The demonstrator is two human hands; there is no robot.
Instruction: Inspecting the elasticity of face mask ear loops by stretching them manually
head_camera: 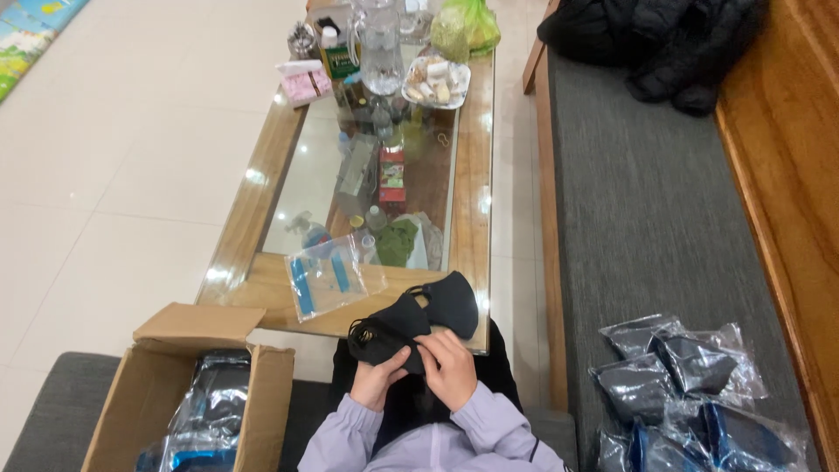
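My left hand (pixel 382 374) and my right hand (pixel 448 365) are together in front of my lap, both gripping a black cloth face mask (pixel 389 328). A second black mask (pixel 452 301) fans out just behind it, overlapping the first and reaching over the table's near edge. An empty clear plastic pouch with blue strips (pixel 329 276) lies flat on the wooden table rim just left of the masks. My lilac sleeves show at the bottom.
A glass-topped wooden coffee table (pixel 469 188) holds a glass pitcher (pixel 381 48), a plate of snacks (pixel 436 81), bottles and a green bag. An open cardboard box (pixel 188 385) with packed pouches stands at left. Several bagged masks (pixel 690 385) lie on the grey bench at right, a black jacket (pixel 664 39) beyond.
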